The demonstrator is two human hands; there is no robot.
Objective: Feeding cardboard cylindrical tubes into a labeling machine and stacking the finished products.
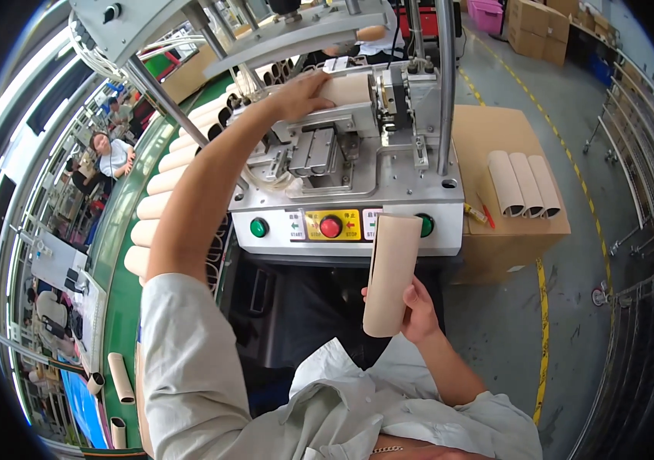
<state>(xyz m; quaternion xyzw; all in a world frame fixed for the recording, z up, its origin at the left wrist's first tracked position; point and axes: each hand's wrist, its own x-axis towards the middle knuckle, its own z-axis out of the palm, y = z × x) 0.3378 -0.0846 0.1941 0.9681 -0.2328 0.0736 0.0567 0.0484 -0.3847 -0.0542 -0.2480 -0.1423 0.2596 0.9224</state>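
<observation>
My left hand (pixel 302 96) reaches across the metal press machine (pixel 411 165), its fingers and thumb curled round the left end of a beige tube (pixel 348 90). That tube lies sideways in the machine, its right end against a round metal fitting (pixel 396 96). In front of the machine, my right hand (pixel 420 313) grips a second beige tube (pixel 393 268), held nearly upright with its lower end toward me. A long dark slit or edge shows along this tube's left side. Part of my right hand's fingers is hidden behind it.
Green buttons (pixel 258 227) and a red button (pixel 331 226) sit on the front panel. Several beige tubes (pixel 166 182) line a green conveyor (pixel 123 307) at left. Three tubes (pixel 525 184) and a red pen (pixel 486 213) lie on a cardboard box (pixel 495 130) at right. Metal posts (pixel 445 92) flank the machine.
</observation>
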